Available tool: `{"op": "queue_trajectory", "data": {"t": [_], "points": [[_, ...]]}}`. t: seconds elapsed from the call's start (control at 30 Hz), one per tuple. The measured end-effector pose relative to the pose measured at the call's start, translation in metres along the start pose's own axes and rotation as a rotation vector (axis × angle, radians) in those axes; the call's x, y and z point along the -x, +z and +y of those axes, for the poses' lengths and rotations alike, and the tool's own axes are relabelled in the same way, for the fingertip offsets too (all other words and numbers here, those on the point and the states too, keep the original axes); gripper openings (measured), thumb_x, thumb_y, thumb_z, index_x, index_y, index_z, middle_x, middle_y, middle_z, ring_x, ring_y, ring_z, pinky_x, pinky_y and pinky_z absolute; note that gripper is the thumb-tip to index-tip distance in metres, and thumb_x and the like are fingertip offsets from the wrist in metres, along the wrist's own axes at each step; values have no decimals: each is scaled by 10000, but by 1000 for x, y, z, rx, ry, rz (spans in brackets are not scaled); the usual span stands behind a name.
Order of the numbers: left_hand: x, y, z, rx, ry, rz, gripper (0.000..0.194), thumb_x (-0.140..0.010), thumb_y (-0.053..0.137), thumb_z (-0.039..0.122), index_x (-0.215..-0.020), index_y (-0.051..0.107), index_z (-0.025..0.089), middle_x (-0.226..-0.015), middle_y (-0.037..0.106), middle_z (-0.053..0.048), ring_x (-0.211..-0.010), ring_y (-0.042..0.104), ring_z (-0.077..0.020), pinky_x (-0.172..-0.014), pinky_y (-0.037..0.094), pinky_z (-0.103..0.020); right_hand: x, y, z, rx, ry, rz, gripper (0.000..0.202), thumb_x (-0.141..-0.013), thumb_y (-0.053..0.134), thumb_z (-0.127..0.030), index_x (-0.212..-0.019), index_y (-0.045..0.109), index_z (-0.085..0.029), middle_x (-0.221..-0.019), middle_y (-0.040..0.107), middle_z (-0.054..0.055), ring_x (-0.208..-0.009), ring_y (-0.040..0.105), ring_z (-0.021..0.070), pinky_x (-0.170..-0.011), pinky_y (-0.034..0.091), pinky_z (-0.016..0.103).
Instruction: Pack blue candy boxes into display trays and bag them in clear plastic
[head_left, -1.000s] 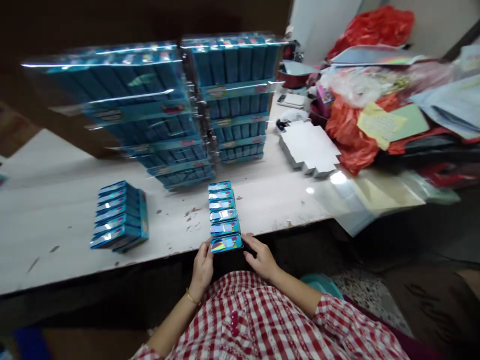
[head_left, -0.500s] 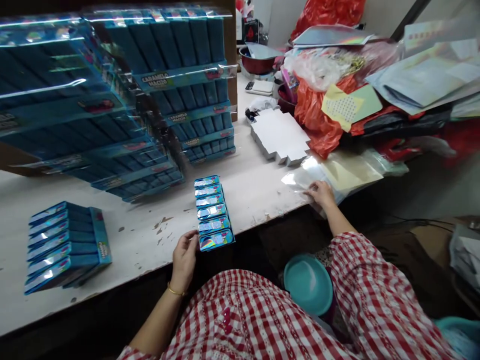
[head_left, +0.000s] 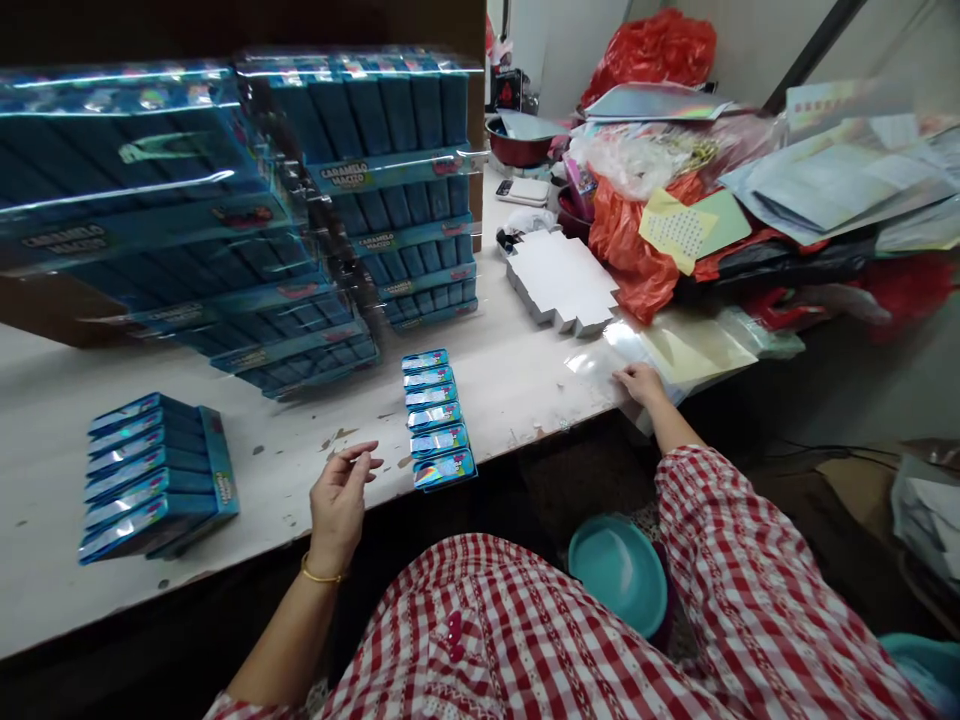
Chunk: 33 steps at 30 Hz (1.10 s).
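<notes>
My left hand [head_left: 341,500] hovers over the table's front edge, fingers apart and holding nothing. Just right of it stands a blue display box [head_left: 439,420] filled with a row of several small shiny packs, at the table edge. My right hand [head_left: 643,384] reaches to a stack of clear plastic bags [head_left: 616,350] at the front edge, with thumb and fingers pinched on a bag's corner. Farther left rests a second filled blue display box [head_left: 157,480], tilted in view, apart from both hands.
Tall stacks of plastic-wrapped blue boxes [head_left: 397,180] stand at the back left. White flattened card blanks [head_left: 562,275] lie mid-table. Red plastic bags [head_left: 637,250] and papers [head_left: 847,170] pile up at right. A teal basin [head_left: 619,575] sits below the table edge.
My left hand has moved left, away from the filled blue box. My right hand stays at the plastic bags. The whole view has shifted slightly.
</notes>
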<state>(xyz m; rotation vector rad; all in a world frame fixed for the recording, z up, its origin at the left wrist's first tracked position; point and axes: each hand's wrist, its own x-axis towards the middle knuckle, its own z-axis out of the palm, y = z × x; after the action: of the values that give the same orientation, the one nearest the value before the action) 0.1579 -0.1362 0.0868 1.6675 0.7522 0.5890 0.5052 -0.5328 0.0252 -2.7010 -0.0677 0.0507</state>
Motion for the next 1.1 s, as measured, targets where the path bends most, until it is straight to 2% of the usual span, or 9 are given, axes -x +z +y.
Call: {"op": "queue_trajectory", "data": {"t": [0.1, 0.27, 0.5, 0.57, 0.67, 0.73, 0.8, 0.93, 1.1], "points": [[1, 4, 6, 21, 0, -36, 310, -753, 589, 411, -924, 616, 154, -998, 637, -72, -752, 603, -136, -625, 455, -241, 9, 10, -5, 22, -94, 51, 326, -558, 717, -409, -779, 627, -187, -933, 596, 56, -849, 507, 191, -730, 379, 295], [1, 12, 9, 20, -14, -61, 294, -747, 606, 395, -907, 625, 149, -957, 649, -63, -734, 600, -122, -629, 457, -228, 15, 17, -11, -71, -53, 149, 144, -669, 642, -324, -668, 606, -185, -876, 594, 35, -838, 486, 174, -749, 361, 297], [11, 9, 26, 28, 76, -59, 256, -783, 576, 380, -881, 614, 147, -947, 654, -73, -724, 607, -128, -638, 484, -245, 14, -18, -47, -342, 83, 286, 193, -765, 507, -246, -588, 502, -168, -613, 491, -6, -631, 448, 129, -643, 375, 270], [15, 22, 42, 59, 127, -181, 303, -763, 604, 376, -976, 584, 162, -982, 642, -79, -767, 620, -144, -669, 511, -268, 45, -23, -92, -450, -71, 384, 186, -801, 488, -260, -633, 493, -181, -653, 503, -4, -665, 466, 131, -667, 392, 265], [11, 49, 64, 74, 261, -355, 759, -603, 755, 327, -1264, 391, 248, -1167, 557, -95, -886, 619, -176, -696, 539, -297, 117, -18, -179, -520, -611, 278, 224, -856, 480, -307, -661, 504, -200, -716, 534, 10, -734, 507, 142, -700, 416, 268], [3, 63, 73, 35, 382, -300, 924, -556, 784, 284, -1336, 290, 293, -1182, 531, -81, -862, 616, -157, -677, 537, -280, 157, -11, -231, -391, -860, 204, 243, -891, 446, -307, -687, 529, -205, -743, 557, 17, -763, 514, 149, -728, 409, 277], [-7, 67, 75, -44, 512, -164, 772, -610, 742, 270, -1295, 386, 272, -1015, 583, -38, -755, 609, -123, -647, 519, -252, 177, -5, -264, -286, -894, 196, 266, -926, 383, -319, -751, 555, -215, -820, 583, 15, -805, 520, 147, -756, 398, 275], [-23, 49, 67, -392, 763, -14, 422, -676, 659, 255, -1091, 602, 210, -718, 572, 15, -594, 539, -105, -618, 467, -252, 179, -3, -275, -189, -848, 183, 327, -957, 304, -362, -834, 564, -204, -878, 586, -2, -840, 527, 132, -747, 382, 264], [-27, 25, 62, -721, 926, 100, 247, -697, 591, 301, -874, 653, 140, -685, 580, -43, -678, 546, -188, -608, 406, -284, 186, -2, -277, 33, -1160, 153, 270, -952, 314, -240, -891, 573, -191, -924, 584, 4, -879, 510, 161, -759, 345, 313]]}}
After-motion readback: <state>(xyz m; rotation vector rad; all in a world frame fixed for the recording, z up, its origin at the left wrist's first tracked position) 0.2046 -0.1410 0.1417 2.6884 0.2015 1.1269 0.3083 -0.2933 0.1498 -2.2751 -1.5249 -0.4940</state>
